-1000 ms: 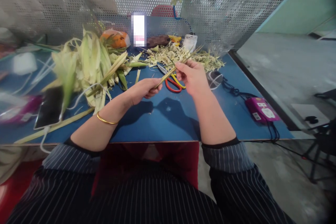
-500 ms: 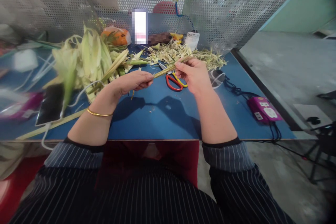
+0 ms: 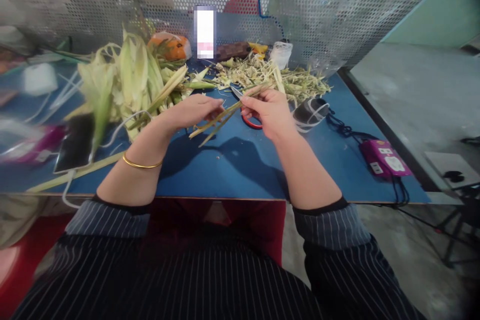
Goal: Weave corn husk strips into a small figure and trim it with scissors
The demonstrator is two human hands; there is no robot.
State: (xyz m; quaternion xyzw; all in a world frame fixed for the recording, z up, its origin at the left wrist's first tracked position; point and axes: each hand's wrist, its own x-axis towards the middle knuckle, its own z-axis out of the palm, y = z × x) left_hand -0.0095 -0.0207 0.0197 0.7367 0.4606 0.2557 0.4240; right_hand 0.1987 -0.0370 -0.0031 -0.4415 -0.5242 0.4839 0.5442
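A twisted bundle of dry corn husk strips (image 3: 229,113) stretches between my hands. My right hand (image 3: 268,110) pinches it between thumb and fingers, with husk also showing above the knuckles. The loose ends slant down to the left, past the fingertips of my left hand (image 3: 200,110). That hand's fingers are curled together close to the strips; whether they grip them is hidden. Scissors (image 3: 252,121) with a red handle lie on the blue table under my right hand, which partly covers them.
Large corn husks (image 3: 131,70) are heaped at left, and shredded husk (image 3: 243,72) lies at the back. A phone (image 3: 75,142) with a white cable is near my left forearm. Right are a dark cord-wrapped object (image 3: 310,112) and a purple box (image 3: 385,158). Perforated mesh stands behind.
My right hand has moved slightly left and down, nearer my left hand. The strips' loose ends now stick out below my left fingers. The view has shifted a little.
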